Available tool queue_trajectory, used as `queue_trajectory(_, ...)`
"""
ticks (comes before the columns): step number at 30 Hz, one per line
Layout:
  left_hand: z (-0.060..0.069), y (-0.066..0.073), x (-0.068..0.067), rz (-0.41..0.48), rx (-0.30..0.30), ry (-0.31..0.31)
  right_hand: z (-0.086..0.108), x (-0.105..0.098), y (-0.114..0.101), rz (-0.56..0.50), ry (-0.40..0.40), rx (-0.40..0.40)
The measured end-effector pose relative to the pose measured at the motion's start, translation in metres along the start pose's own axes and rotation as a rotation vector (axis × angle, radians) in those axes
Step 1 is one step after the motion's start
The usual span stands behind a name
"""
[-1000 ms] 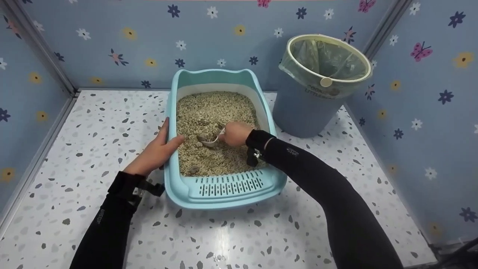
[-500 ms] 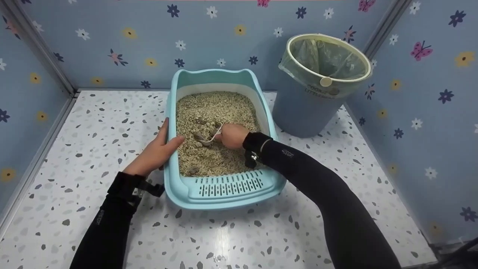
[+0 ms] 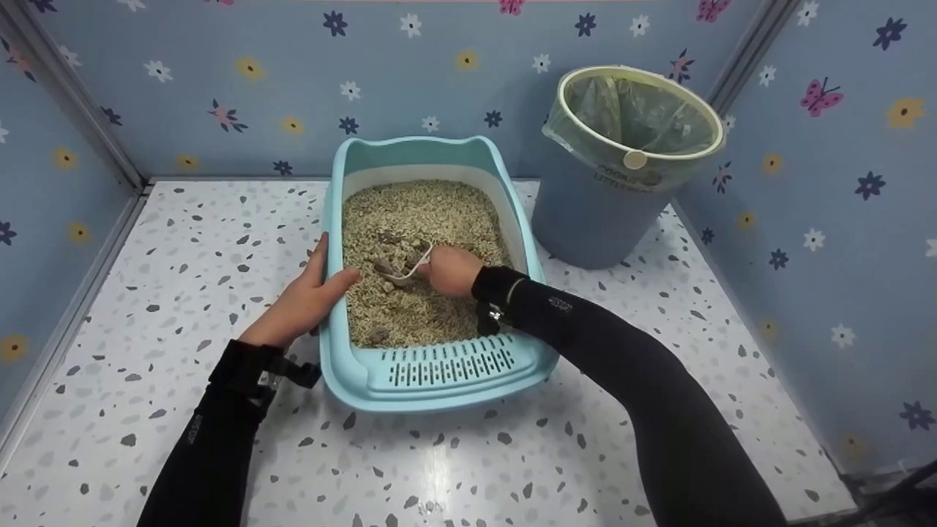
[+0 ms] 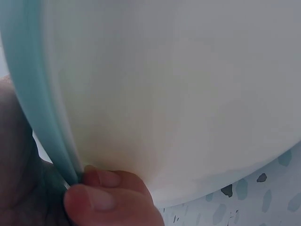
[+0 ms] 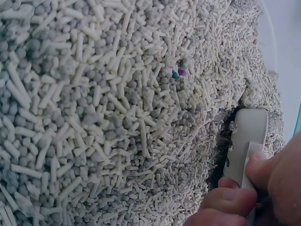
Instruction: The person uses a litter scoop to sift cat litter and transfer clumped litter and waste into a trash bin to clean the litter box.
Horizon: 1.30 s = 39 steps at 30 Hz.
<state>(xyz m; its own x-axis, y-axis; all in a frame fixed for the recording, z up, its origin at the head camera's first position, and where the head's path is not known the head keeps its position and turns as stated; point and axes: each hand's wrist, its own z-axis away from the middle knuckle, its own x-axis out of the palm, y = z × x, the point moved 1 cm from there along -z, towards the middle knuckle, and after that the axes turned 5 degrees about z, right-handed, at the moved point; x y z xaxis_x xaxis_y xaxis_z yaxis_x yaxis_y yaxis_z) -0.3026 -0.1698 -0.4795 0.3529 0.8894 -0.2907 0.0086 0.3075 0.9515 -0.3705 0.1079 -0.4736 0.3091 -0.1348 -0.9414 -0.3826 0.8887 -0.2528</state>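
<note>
A light-blue litter box with a slotted front ledge stands before me, filled with tan pellet litter. My left hand grips its left rim, the thumb over the top edge. In the left wrist view, curled fingertips press against the white outer wall beneath the teal rim. My right hand holds the handle of a pale litter scoop, whose head is partly sunk in the litter left of that hand. Dark clumps lie around the scoop, and another clump sits near the front left corner.
Behind the box on the right stands a blue-grey bin, lined with a translucent bag under a cream ring. Flower-patterned walls enclose the back and sides. A speckled white floor lies underneath.
My right hand and the scoop have shifted slightly left and nearer to me through the litter. My left hand keeps its hold on the rim.
</note>
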Motion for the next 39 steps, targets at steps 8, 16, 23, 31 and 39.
queue_trajectory(8,-0.001,-0.003,-0.001,0.037,0.02,-0.016,0.002,-0.002,-0.001,-0.057,0.0,-0.007)
queue_trajectory(16,0.0,-0.002,0.0,0.04,0.012,-0.006,0.005,-0.008,-0.003,-0.102,0.071,0.025)
queue_trajectory(23,-0.001,-0.001,0.0,0.049,0.015,-0.004,0.003,-0.015,0.001,-0.157,0.08,0.047)
queue_trajectory(31,-0.003,-0.003,0.0,0.033,0.028,-0.001,0.003,-0.02,0.013,-0.15,0.149,0.04)
queue_trajectory(39,-0.003,-0.003,-0.002,0.029,0.011,-0.017,0.042,-0.048,-0.002,-0.095,0.212,0.093)
